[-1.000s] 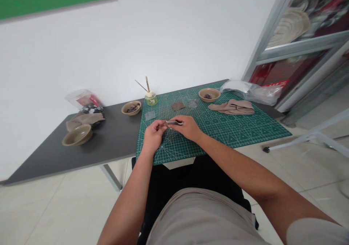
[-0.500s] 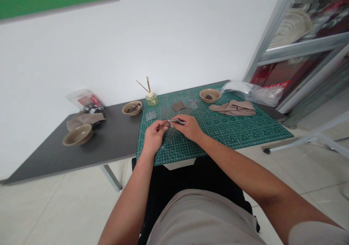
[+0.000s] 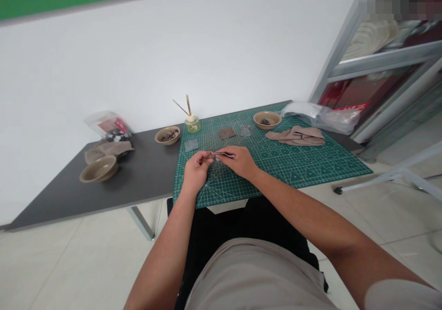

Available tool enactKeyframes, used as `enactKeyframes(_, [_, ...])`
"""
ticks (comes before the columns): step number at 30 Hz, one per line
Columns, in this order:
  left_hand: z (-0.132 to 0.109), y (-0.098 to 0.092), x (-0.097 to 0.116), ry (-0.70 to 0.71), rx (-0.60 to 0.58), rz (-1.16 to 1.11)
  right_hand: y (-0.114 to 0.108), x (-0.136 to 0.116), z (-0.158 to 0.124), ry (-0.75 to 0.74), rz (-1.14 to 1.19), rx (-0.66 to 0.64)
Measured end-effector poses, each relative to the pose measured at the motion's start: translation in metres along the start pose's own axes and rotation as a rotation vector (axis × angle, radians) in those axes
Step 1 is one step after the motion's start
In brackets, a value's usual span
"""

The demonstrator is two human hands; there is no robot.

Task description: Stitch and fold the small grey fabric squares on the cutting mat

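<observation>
Just above the green cutting mat (image 3: 276, 163), both hands meet. My right hand (image 3: 241, 162) is closed on a thin folded grey sheet (image 3: 224, 153) that looks like sandpaper. In the fingertips of my left hand (image 3: 196, 168), a small brownish piece (image 3: 208, 156) is pinched against the sheet's left end; fingers partly cover it and its kind is unclear. Beyond the hands lie a grey square sheet (image 3: 191, 145), a brown one (image 3: 226, 133) and another grey one (image 3: 245, 130).
A bowl of small stones (image 3: 167, 135) stands left of a reed diffuser (image 3: 192, 123). Back right are a bowl with dark pieces (image 3: 267, 120), a crumpled brown cloth (image 3: 297, 136) and a plastic bag (image 3: 321, 117). A tilted bowl (image 3: 99, 169) and another cloth (image 3: 108, 151) lie far left.
The folded sheet in my right hand has tilted slightly and shows flatter, more edge-on. Both hands stay in nearly the same place.
</observation>
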State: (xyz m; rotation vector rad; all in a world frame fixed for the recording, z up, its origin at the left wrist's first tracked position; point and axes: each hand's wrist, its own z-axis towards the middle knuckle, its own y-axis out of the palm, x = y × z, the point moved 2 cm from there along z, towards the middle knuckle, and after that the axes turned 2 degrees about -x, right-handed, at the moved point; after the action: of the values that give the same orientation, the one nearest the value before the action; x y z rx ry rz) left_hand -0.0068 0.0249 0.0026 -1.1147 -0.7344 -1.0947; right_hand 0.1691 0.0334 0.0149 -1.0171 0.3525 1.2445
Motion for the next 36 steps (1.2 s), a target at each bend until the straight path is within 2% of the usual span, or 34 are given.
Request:
enactKeyframes(4, [0.000, 0.000, 0.000, 0.000, 0.025, -0.027, 0.000, 0.001, 0.000, 0.009, -0.026, -0.013])
enactKeyframes(9, [-0.001, 0.000, 0.004, -0.018, -0.009, 0.009, 0.000, 0.000, 0.000, 0.026, 0.007, -0.010])
enactKeyframes(14, [-0.002, -0.002, 0.009, -0.004, 0.046, 0.019, 0.001, 0.001, 0.000, 0.029, -0.012, -0.037])
enactKeyframes(19, [-0.002, 0.000, 0.009, -0.021, 0.002, 0.042, 0.001, 0.002, 0.000, 0.021, -0.002, -0.012])
enactKeyframes(36, [-0.003, 0.000, 0.013, -0.019, 0.008, 0.079, 0.001, 0.000, 0.001, 0.007, 0.030, -0.034])
